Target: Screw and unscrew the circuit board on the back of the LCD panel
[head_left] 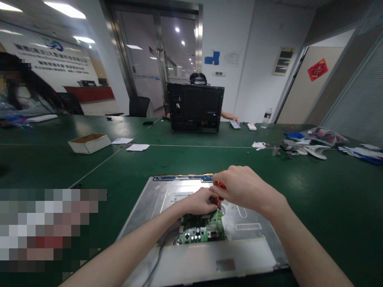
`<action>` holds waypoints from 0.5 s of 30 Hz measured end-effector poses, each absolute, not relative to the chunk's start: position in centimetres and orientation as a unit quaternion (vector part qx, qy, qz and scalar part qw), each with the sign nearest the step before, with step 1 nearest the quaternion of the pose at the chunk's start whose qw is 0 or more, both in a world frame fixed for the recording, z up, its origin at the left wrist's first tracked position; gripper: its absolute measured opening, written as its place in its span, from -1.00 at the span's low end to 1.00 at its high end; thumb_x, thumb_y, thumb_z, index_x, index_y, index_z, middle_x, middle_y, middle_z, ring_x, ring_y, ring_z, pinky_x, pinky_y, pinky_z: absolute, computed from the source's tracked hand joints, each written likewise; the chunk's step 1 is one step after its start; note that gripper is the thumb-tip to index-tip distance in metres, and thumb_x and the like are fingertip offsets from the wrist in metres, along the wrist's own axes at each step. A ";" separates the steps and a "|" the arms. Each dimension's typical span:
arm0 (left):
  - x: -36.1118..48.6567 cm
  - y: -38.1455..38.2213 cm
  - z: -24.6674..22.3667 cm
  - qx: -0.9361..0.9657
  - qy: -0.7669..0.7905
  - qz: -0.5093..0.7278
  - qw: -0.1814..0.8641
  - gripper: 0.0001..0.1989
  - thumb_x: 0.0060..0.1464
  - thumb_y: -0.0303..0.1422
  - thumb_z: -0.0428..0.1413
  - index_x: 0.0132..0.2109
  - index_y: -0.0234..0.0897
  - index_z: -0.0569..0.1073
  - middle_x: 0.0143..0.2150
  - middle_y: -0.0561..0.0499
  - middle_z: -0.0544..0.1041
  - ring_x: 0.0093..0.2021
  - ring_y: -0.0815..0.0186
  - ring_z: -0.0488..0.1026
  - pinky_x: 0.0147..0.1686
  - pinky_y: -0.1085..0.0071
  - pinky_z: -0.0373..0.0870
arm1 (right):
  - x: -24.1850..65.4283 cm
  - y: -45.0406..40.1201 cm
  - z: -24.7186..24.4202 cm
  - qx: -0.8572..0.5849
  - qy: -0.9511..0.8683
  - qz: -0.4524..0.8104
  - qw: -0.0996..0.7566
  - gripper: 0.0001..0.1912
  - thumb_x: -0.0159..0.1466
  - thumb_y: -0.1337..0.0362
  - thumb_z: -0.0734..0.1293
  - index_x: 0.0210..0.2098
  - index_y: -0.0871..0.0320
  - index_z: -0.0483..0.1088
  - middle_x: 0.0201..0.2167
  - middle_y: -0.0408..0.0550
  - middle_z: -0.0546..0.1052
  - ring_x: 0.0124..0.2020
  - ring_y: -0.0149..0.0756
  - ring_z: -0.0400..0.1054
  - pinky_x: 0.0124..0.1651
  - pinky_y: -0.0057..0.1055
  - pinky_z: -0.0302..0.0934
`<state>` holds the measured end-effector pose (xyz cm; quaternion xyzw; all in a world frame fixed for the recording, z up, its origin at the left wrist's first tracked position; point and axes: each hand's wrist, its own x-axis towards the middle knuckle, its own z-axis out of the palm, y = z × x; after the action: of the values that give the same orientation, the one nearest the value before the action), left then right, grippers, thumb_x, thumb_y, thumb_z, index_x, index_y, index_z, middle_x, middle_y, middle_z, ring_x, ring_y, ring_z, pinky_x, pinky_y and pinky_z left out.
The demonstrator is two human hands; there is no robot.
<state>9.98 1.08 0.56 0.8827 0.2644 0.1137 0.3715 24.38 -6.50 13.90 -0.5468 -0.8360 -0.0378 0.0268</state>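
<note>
Board (202, 234) lies on the panel (149, 207), just nearer than the left hand (201, 201). Work is judged mid-step at the corner beneath both hands; fastening or loosening, and what remains, cannot be determined. Right hand (239, 186) pinches a red tool (222, 185). Left fingertips bunch beside its lower end; whether they grip anything cannot be told. Hidden by the hands: the tool's shaft, the board's far edge.

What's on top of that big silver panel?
On the silver panel sit a green circuit board and, along the panel's far edge, a blue strip. The left hand and right hand hide parts, so whatever's right beneath them can't be seen.
</note>
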 end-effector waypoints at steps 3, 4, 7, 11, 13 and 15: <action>10.0 1.3 0.3 0.885 0.242 0.125 0.378 -0.90 -0.07 -0.52 0.08 -0.36 -0.35 0.49 -0.39 0.02 0.53 -0.35 0.29 0.43 -0.32 0.47 0.32 | 24.6 -6.6 14.0 -0.538 -0.842 -0.034 0.028 -0.86 0.24 0.23 0.24 -0.29 0.12 0.40 -0.46 -0.09 0.51 -0.49 -0.34 0.32 -0.53 -0.40 -0.18; 10.0 1.3 0.2 0.886 0.241 0.128 0.375 -0.90 -0.08 -0.52 0.08 -0.36 -0.35 0.49 -0.40 0.03 0.52 -0.36 0.30 0.43 -0.34 0.48 0.31 | 24.8 -6.7 14.0 -0.533 -0.845 -0.025 0.029 -0.87 0.23 0.24 0.24 -0.25 0.12 0.37 -0.44 -0.10 0.52 -0.48 -0.34 0.32 -0.52 -0.41 -0.16; 10.0 1.4 0.0 0.887 0.244 0.131 0.371 -0.87 -0.08 -0.53 0.07 -0.33 -0.35 0.48 -0.40 0.04 0.52 -0.37 0.31 0.42 -0.36 0.50 0.29 | 25.2 -6.7 14.1 -0.515 -0.857 0.004 0.028 -0.86 0.21 0.30 0.25 -0.21 0.10 0.33 -0.37 -0.10 0.53 -0.40 -0.32 0.36 -0.49 -0.42 -0.09; 10.1 1.5 -0.1 0.883 0.235 0.130 0.385 -0.83 -0.10 -0.56 0.05 -0.32 -0.36 0.48 -0.39 0.05 0.51 -0.37 0.33 0.41 -0.36 0.50 0.28 | 25.3 -6.8 14.2 -0.521 -0.853 0.010 0.016 -0.81 0.17 0.35 0.26 -0.21 0.06 0.36 -0.31 -0.10 0.54 -0.32 -0.27 0.39 -0.45 -0.43 -0.04; 10.1 1.5 0.0 0.885 0.222 0.133 0.388 -0.85 -0.13 -0.57 0.05 -0.36 -0.35 0.47 -0.42 0.07 0.49 -0.39 0.34 0.40 -0.36 0.51 0.27 | 25.1 -6.8 14.2 -0.547 -0.837 -0.004 0.008 -0.83 0.18 0.28 0.28 -0.21 0.04 0.40 -0.34 -0.10 0.55 -0.35 -0.24 0.40 -0.46 -0.42 -0.03; 10.1 1.5 0.2 0.885 0.210 0.135 0.394 -0.85 -0.14 -0.59 0.04 -0.38 -0.34 0.45 -0.44 0.08 0.48 -0.39 0.35 0.40 -0.36 0.51 0.27 | 24.9 -6.7 14.1 -0.580 -0.814 -0.027 0.001 -0.84 0.20 0.16 0.28 -0.29 0.07 0.45 -0.41 -0.06 0.54 -0.40 -0.22 0.40 -0.48 -0.41 -0.02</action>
<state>10.09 1.52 0.19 0.8846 0.2095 0.1346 0.3943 24.87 -6.70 14.13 -0.5799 -0.8142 -0.0270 0.0007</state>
